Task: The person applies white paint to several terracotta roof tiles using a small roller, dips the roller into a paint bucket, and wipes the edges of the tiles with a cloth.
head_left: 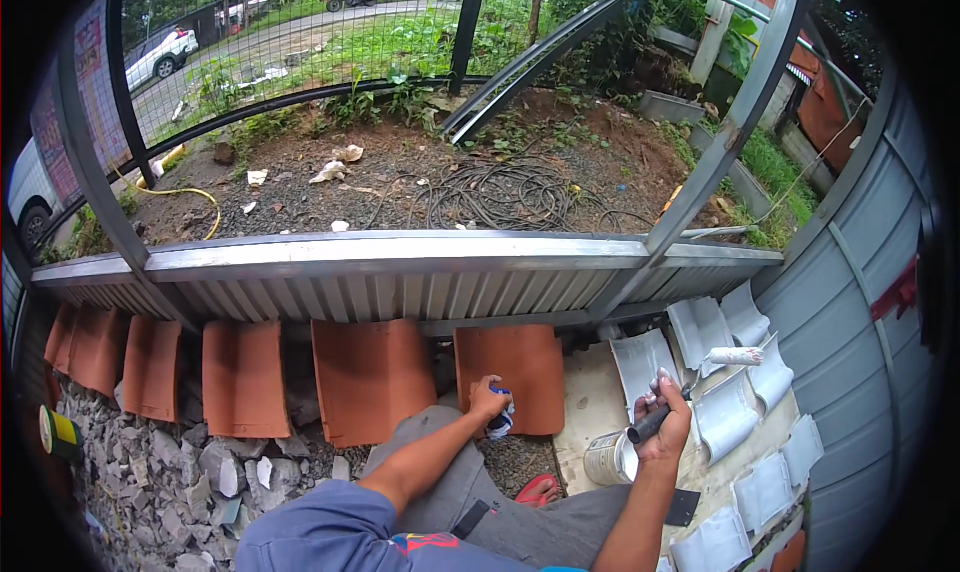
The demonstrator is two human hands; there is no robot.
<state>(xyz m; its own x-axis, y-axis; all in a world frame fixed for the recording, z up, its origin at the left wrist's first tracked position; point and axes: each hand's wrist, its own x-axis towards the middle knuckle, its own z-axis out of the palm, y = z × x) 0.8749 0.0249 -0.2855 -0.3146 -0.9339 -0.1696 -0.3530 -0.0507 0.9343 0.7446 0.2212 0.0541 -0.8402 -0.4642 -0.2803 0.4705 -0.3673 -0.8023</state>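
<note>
My right hand (665,420) is closed around the black handle of a paint roller (735,357), its whitish sleeve held above the pale-coated roof tiles (725,415). White smears show on the fingertips. Below that hand stands an open paint pail (605,459) with white inside. My left hand (489,400) grips a crumpled blue-and-white thing, perhaps a rag (500,419), over the bare terracotta roof tile (532,372) in front of me. Its fingers partly hide what they hold. Another terracotta tile (372,382) leans just left of that one.
More terracotta tiles (245,380) line the low corrugated wall (430,294) to the left. Broken concrete rubble (175,472) covers the ground there. A light board (585,392) lies under the coated tiles. Metal posts (735,122) and a grey sheet wall (850,372) bound the right side.
</note>
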